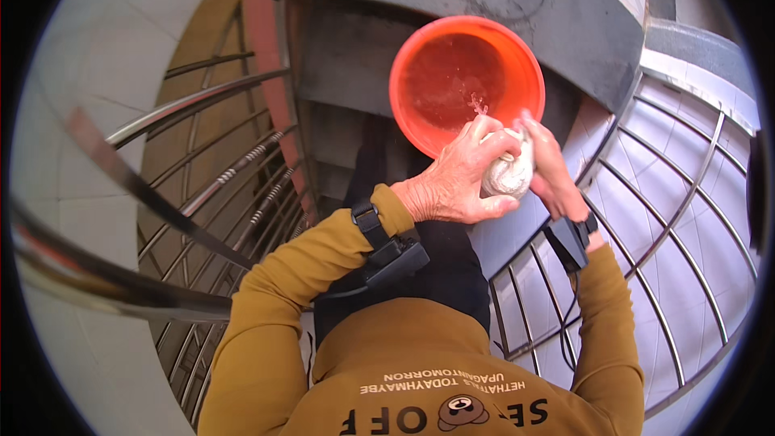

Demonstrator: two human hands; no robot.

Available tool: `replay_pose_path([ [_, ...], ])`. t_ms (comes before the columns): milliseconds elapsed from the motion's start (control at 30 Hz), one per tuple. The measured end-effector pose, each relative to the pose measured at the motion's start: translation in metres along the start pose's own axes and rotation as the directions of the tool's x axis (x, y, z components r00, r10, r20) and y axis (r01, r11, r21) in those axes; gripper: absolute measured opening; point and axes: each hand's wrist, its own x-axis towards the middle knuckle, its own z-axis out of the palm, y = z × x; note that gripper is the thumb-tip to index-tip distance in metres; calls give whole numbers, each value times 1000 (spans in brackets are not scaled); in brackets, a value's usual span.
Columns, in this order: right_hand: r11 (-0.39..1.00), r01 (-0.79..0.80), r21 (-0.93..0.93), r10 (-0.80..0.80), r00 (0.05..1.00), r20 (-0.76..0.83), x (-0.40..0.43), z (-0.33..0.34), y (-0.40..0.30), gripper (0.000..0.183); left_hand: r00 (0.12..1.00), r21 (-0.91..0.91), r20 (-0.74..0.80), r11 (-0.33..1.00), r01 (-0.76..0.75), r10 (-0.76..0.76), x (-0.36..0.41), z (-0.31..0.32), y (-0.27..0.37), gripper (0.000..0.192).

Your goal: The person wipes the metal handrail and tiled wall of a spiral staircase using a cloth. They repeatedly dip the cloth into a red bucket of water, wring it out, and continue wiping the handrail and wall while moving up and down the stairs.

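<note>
A twisted, wet white cloth (510, 179) is bunched between my two hands, over the near rim of a red plastic bucket (527, 60). My left hand (463, 172) grips it from the left, fingers wrapped over its top and thumb along its near end. On its right side, my right hand (550, 160) presses against the cloth; its fingertips are blurred and partly hidden. Drops of water fall from the far end of the cloth into the water (451, 72) in the bucket.
Dark grey stairs (339, 79) lie ahead, and the bucket stands on them. Metal railings (242, 175) rise on the left. More metal bars (666, 218) run along the white-tiled wall on the right. Black devices (396, 257) are strapped to both wrists, with a cable by the right arm.
</note>
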Motion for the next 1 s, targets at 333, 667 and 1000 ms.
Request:
replay_pose_path([
  [333,11,661,-750,-239,730,640,-56,35,-16,48,759,138,-608,910,391,-234,-38,-63,70,24],
  [667,453,824,-340,-449,541,711,-74,155,38,84,572,-305,-703,906,294,-423,-97,-83,135,39],
  [1000,261,938,-229,-754,347,558,-98,311,-31,75,263,524,-820,482,703,509,-268,-170,240,47],
])
